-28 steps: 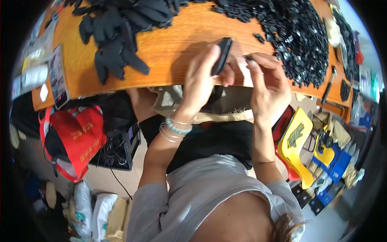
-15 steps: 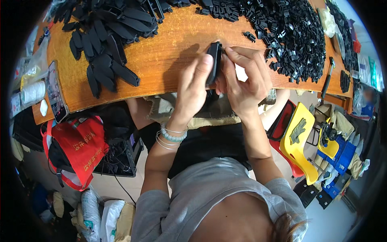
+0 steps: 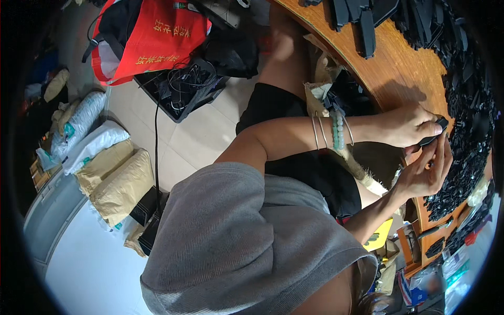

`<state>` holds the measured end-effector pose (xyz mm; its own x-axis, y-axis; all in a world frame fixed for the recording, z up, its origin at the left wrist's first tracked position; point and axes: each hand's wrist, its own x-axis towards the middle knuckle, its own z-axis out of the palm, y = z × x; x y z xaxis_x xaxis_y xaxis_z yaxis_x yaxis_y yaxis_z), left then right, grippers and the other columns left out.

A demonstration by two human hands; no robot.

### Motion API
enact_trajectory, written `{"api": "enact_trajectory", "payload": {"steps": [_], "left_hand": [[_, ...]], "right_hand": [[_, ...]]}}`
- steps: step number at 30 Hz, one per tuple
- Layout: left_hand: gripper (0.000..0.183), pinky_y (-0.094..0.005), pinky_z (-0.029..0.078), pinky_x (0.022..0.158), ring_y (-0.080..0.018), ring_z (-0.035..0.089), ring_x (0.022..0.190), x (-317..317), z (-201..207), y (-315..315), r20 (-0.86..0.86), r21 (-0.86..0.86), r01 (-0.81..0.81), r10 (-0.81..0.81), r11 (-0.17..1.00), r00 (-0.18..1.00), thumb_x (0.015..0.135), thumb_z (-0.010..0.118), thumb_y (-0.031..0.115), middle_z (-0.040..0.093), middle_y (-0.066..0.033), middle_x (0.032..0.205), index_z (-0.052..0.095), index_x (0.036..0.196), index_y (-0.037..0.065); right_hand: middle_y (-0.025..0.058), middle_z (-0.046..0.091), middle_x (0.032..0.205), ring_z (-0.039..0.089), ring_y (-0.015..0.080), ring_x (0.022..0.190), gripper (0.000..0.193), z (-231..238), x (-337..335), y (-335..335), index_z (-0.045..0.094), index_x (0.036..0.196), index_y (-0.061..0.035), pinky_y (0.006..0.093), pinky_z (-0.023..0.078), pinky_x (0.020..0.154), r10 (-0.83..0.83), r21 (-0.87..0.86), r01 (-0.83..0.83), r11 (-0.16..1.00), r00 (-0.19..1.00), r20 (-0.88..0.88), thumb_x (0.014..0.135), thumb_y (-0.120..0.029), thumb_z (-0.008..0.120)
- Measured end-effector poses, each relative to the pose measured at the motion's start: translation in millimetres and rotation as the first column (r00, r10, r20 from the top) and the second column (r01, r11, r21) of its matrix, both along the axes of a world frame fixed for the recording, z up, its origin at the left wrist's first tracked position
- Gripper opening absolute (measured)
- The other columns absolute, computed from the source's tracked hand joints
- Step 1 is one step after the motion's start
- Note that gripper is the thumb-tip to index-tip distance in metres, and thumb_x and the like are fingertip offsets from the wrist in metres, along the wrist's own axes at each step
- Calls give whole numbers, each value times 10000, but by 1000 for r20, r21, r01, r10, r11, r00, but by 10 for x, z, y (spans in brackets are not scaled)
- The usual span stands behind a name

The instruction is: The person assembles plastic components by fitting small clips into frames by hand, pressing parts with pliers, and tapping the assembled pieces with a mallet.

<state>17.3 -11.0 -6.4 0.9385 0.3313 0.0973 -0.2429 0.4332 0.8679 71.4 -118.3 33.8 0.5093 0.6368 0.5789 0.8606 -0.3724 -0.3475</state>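
At the right of the head view, my left hand [image 3: 403, 125] is closed on a long black plastic part [image 3: 441, 125], with the thumb lying along it. Close below it, my right hand [image 3: 426, 173] has its fingertips bent together at the part's lower side. A small dark bit shows between the right fingers, too small to make out. Both hands are over the table's near edge. Past them lies a large heap of small black plastic pieces [image 3: 459, 176].
Longer black parts [image 3: 362, 23] lie on the wooden table [image 3: 386, 63]. A hammer [image 3: 434, 229] rests near the table's end. On the floor stand a red bag [image 3: 165, 39], a black crate [image 3: 178, 113] of cables and several brown packages [image 3: 118, 184].
The view has swung left, so table and hands now appear at the right and more floor shows. My left hand still holds the black part, and my right fingers stay against it.
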Motion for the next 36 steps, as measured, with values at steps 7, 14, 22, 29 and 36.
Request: {"api": "enact_trajectory", "payload": {"steps": [7, 14, 22, 29, 36], "left_hand": [[305, -318, 483, 445, -156, 599, 478, 62, -40, -39, 3, 31, -47, 47, 998, 999, 980, 458, 179, 590, -114, 562, 584, 819, -48], [277, -283, 514, 573, -142, 640, 663, 109, -15, -177, 90, 44, -164, 160, 985, 983, 1013, 440, 176, 641, -117, 773, 545, 1090, -69], [360, -357, 525, 727, -323, 660, 825, 2, 121, -152, 23, 417, -51, 46, 907, 999, 957, 520, 136, 647, -206, 885, 496, 1235, -91], [292, -385, 502, 893, -336, 619, 1028, -490, 146, 108, 320, 699, -495, 392, 516, 862, 850, 619, 36, 610, -216, 1126, 610, 1119, -75], [408, -358, 380, 1005, -303, 531, 1176, -751, 435, 2053, 399, 863, -499, 712, -79, 578, 997, 453, 284, 561, -182, 1283, 557, 1261, -9]], "right_hand": [[127, 661, 1072, 640, 185, 911, 226, -1, 45, -95, 672, 1113, 28, 291, 522, 769, -37, -2, 37, 999, 982, -186, 904, 0, 589], [123, 629, 1140, 607, 186, 991, 423, -14, -100, -143, 509, 1328, 24, 303, 485, 874, -37, 105, 100, 989, 874, -485, 932, -98, 595], [146, 645, 1129, 615, 202, 933, 341, -125, 49, -173, 592, 1232, 19, 314, 488, 827, -163, 170, 189, 967, 974, -158, 892, 2, 608], [137, 668, 1046, 594, 297, 983, 278, -359, 287, -109, 684, 1091, -28, 374, 447, 912, -180, -54, 179, 982, 983, -22, 823, 23, 636], [133, 655, 1039, 587, 294, 979, 325, -352, 245, -130, 660, 1116, -13, 379, 451, 890, -219, 19, 221, 975, 972, -82, 792, 16, 669]]}}
